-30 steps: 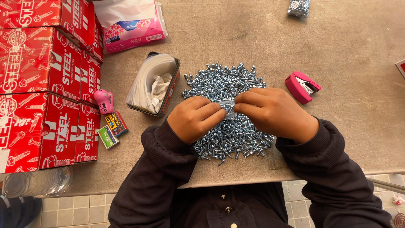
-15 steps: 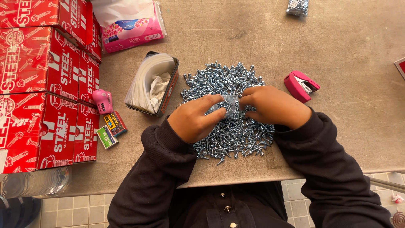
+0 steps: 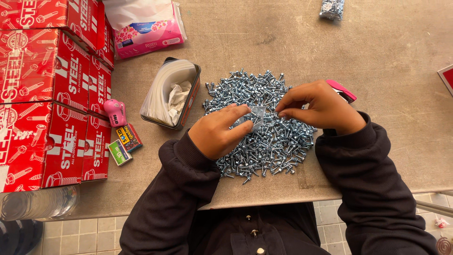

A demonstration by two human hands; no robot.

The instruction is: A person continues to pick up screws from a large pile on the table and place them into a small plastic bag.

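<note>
A grey worktop (image 3: 377, 61) is seen from above, with red cardboard boxes (image 3: 47, 94) stacked along its left edge and a pink tissue pack (image 3: 151, 28) at the top. A wide heap of silver screws (image 3: 264, 127) is spread at the centre, just right of a dark tin (image 3: 191, 101) stuffed with clear bags. Both hands are held over the heap. A small clear bag (image 3: 257, 114) is held between them, directly above the middle of the pile, with its length running roughly from one hand to the other. The left hand (image 3: 219, 132) is curled, its thumb and forefinger pinched on the bag's left edge. The right hand (image 3: 321, 106) is likewise pinched, fingertips closed at the bag's right edge; whether a screw is also gripped cannot be told. A pink stapler (image 3: 344, 90) is partly hidden behind the right hand.
</note>
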